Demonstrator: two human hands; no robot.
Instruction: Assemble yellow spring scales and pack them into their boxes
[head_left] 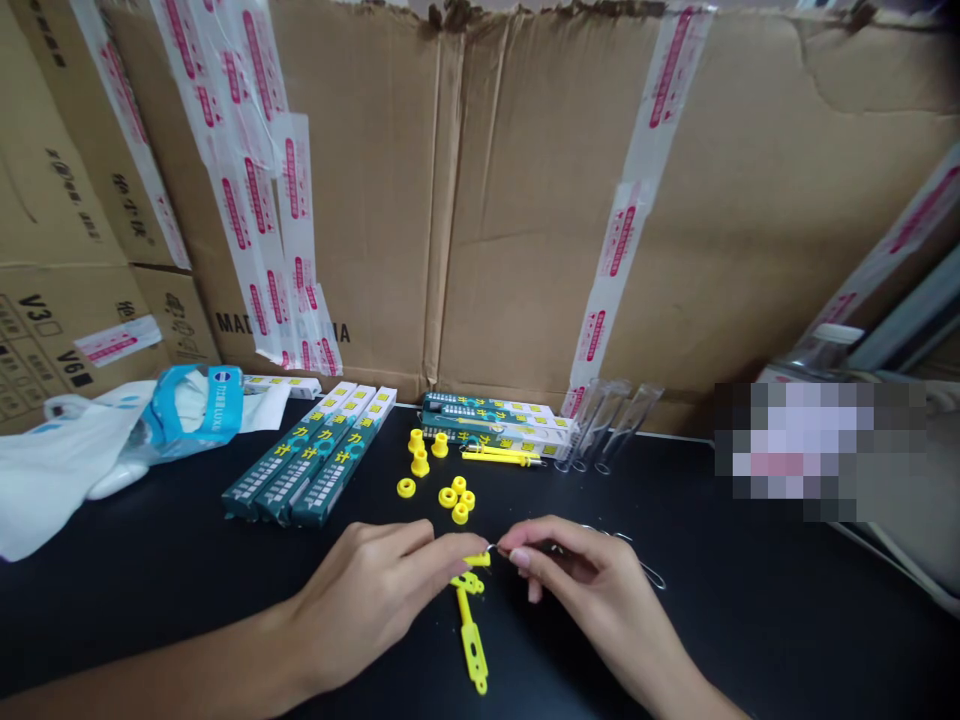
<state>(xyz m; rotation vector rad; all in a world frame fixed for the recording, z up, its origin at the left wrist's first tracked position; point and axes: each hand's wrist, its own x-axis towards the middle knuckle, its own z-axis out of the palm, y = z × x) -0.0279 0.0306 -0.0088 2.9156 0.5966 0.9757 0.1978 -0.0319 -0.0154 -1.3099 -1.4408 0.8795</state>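
My left hand (379, 590) pinches the top of a yellow plastic strip (471, 632) that hangs down towards me over the black table (187, 560). My right hand (577, 580) is closed in a pinch on a thin metal wire hook (492, 547) at the strip's upper end. More wire loops (645, 570) lie just behind the right hand. Several small yellow caps (448, 492) sit loose on the table beyond both hands.
Three green and white long boxes (315, 455) lie side by side at centre left. More such boxes (495, 418) and yellow rods (501, 456) sit at the back, with clear tubes (611, 425) beside them. White plastic bags (90, 445) lie left. Taped cardboard (525, 200) walls the back.
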